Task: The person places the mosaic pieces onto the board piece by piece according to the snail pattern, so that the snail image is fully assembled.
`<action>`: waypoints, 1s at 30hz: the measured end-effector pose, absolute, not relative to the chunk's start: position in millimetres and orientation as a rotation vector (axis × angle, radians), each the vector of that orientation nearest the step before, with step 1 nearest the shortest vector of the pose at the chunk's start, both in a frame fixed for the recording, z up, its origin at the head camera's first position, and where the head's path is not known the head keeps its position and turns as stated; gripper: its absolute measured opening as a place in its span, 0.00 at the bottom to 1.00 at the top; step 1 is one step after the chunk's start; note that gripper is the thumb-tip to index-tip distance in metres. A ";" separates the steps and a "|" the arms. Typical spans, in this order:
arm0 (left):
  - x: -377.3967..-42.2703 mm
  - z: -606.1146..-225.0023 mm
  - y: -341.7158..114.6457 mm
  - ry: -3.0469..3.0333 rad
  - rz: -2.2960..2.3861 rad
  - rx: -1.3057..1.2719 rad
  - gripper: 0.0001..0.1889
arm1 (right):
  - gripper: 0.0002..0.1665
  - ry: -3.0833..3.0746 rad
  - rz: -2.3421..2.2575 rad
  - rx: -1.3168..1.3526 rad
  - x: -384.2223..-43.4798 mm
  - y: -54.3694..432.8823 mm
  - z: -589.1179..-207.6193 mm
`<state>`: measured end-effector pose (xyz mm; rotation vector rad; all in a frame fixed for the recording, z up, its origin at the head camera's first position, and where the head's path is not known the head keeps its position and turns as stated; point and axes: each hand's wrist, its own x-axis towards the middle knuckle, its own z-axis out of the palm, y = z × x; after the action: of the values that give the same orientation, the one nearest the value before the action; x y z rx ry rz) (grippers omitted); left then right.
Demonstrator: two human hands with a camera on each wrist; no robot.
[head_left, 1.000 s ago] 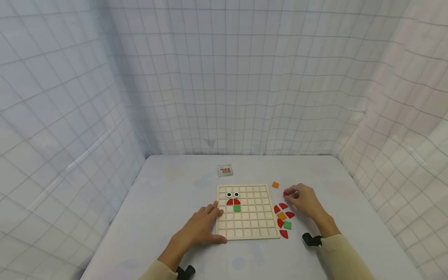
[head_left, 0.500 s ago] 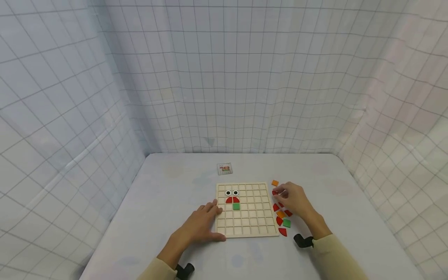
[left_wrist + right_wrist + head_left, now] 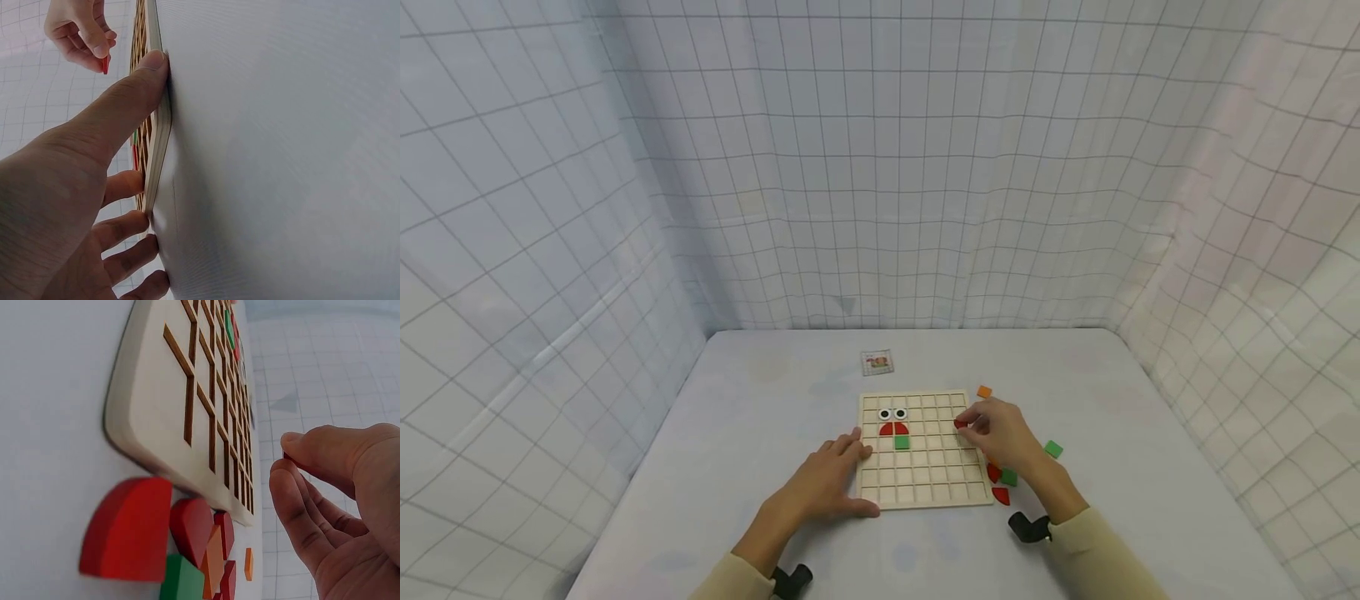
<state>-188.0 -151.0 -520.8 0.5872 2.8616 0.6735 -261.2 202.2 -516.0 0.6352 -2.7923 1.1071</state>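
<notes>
A pale wooden grid board (image 3: 925,493) lies on the table. On it sit two eye tiles (image 3: 900,414), two red quarter-circle pieces (image 3: 887,429) below them, then a green square (image 3: 902,442). My left hand (image 3: 827,483) rests at the board's near left corner, thumb on the front edge and fingers spread along the left side. Over the board's right side, my right hand (image 3: 1006,435) pinches a red piece (image 3: 105,65) between thumb and fingertips. The left wrist view shows that piece edge-on, held above the board; the fingers hide most of it in the right wrist view.
Right of the board lie red quarter-circle pieces (image 3: 128,531), a green square (image 3: 181,578) and an orange square (image 3: 212,562), partly under my right hand in the head view. Another orange square (image 3: 984,392) and green square (image 3: 1054,449) lie apart. A picture card (image 3: 877,362) lies behind the board.
My right hand has moved left with the red piece, from beside the board to over its right columns. A green square at the right has come into sight. The left hand stays put.
</notes>
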 end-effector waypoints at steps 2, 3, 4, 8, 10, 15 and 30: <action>-188.0 -520.4 -150.9 2.860 0.674 0.579 0.53 | 0.07 -2.787 1.095 0.669 -260.3 197.1 -517.3; -187.8 -520.0 -150.9 2.859 0.675 0.574 0.53 | 0.07 -2.781 1.095 0.685 -259.6 194.5 -518.0; -187.6 -519.9 -151.0 2.858 0.678 0.570 0.53 | 0.07 -2.778 1.092 0.701 -258.9 191.6 -518.6; -187.5 -518.8 -151.7 2.855 0.687 0.559 0.53 | 0.06 -2.786 1.113 0.748 -255.0 180.2 -518.9; -187.6 -519.4 -152.2 2.853 0.693 0.558 0.53 | 0.06 -2.774 1.116 0.787 -253.4 175.2 -519.6; -188.4 -520.2 -151.6 2.851 0.704 0.550 0.52 | 0.06 -2.734 1.110 0.901 -250.4 165.2 -521.6; -189.0 -520.4 -152.1 2.843 0.705 0.568 0.52 | 0.05 -2.867 1.144 0.985 -238.4 135.9 -524.6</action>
<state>-189.0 -152.1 -520.4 0.5683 2.8429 0.7053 -238.4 135.9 -524.6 0.9851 -2.8666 1.1442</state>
